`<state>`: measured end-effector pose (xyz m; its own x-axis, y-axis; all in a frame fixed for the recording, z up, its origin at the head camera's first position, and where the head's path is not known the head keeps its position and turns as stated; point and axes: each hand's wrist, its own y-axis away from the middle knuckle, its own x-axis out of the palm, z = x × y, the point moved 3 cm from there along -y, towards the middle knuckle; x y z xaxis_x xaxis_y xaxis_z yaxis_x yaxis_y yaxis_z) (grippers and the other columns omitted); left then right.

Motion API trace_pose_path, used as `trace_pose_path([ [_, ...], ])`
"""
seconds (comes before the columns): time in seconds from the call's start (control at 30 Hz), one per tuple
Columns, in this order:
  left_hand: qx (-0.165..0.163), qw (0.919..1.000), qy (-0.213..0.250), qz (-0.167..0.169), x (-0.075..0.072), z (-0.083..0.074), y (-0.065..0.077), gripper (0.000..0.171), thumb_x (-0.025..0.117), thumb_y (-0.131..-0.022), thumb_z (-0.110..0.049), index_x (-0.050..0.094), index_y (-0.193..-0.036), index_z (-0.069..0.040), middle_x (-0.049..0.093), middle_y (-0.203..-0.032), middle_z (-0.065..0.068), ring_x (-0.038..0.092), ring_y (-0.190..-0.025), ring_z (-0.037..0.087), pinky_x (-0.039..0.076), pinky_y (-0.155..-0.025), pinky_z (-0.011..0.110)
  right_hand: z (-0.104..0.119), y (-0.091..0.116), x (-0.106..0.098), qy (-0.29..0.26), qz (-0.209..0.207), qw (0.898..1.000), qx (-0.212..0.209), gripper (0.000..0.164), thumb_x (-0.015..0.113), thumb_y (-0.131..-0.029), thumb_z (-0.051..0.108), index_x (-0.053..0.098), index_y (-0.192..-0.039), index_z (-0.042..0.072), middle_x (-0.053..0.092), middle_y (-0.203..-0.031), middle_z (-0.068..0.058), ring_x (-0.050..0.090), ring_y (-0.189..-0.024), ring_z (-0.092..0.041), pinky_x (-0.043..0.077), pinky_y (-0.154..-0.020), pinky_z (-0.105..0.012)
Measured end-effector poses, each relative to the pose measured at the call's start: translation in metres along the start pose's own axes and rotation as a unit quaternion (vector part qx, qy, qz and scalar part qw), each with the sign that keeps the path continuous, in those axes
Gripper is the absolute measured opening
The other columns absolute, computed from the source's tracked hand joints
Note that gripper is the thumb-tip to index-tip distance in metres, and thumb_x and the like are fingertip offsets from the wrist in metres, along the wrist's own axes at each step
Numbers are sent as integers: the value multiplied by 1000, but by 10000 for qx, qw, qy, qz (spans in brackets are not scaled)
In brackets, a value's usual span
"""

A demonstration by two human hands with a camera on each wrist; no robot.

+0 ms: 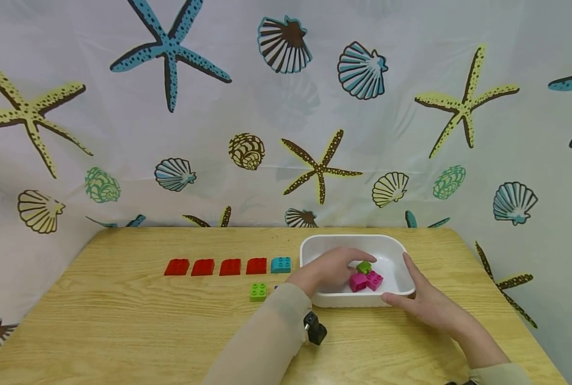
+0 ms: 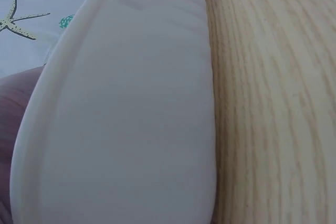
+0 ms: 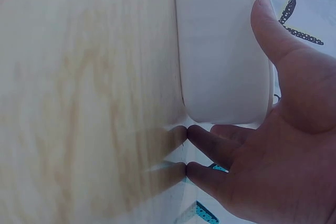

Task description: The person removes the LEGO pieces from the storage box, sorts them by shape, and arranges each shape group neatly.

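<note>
A white plastic bin (image 1: 401,243) stands on the table, with pink toy bricks (image 1: 375,280) and a lime green brick (image 1: 364,267) bunched inside. My left hand (image 1: 336,266) reaches over the bin's left side; its fingers extend around the green brick without a visible grip, and part of the hand hides the bin floor. At the right front corner, my right hand (image 1: 427,300) holds the bin, thumb on the front rim and fingers along the right side. The right wrist view shows that thumb (image 3: 268,22) against the rim. In the left wrist view the bin's outer wall (image 2: 131,103) covers most of the hand.
Left of the bin, several red bricks (image 1: 230,267) and a blue brick (image 1: 280,264) form a row. A green brick (image 1: 258,292) lies in front of them. Something dark blue beside it is mostly hidden by the left sleeve (image 1: 271,331). A shell-patterned cloth (image 1: 209,117) hangs behind the wooden table (image 1: 122,321).
</note>
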<state>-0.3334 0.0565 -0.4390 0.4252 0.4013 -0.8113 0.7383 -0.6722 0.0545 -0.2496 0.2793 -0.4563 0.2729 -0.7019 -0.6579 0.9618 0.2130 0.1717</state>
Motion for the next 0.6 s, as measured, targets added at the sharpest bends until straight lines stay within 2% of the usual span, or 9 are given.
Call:
trace_pose_path([
  [0.2, -35, 9999, -5, 96, -1, 2, -3, 49, 62, -110, -3, 67, -154, -25, 63, -157, -5, 53, -147, 16, 37, -128, 41, 1, 0, 0, 50, -29, 10000, -10, 122, 75, -105, 51, -15, -174, 7, 0, -178, -37, 16, -159, -63, 22, -126, -74],
  [0.37, -130, 9999, -72, -27, -2, 1, -5, 44, 60, -113, -7, 69, -153, -24, 64, -155, -4, 53, -149, 18, 38, -128, 41, 1, 0, 0, 33, -38, 10000, -4, 122, 75, -105, 51, -15, -174, 8, -1, -178, -37, 16, -160, -63, 22, -126, -73],
  [0.6, -45, 9997, -248, -71, 4, 0, -8, 39, 65, -111, -8, 73, -148, -20, 69, -148, -3, 57, -145, 17, 40, -126, 37, 1, 0, 1, 38, -33, 10000, 11, 122, 75, -105, 52, -15, -174, 7, -1, -177, -38, 16, -159, -63, 22, -126, -73],
])
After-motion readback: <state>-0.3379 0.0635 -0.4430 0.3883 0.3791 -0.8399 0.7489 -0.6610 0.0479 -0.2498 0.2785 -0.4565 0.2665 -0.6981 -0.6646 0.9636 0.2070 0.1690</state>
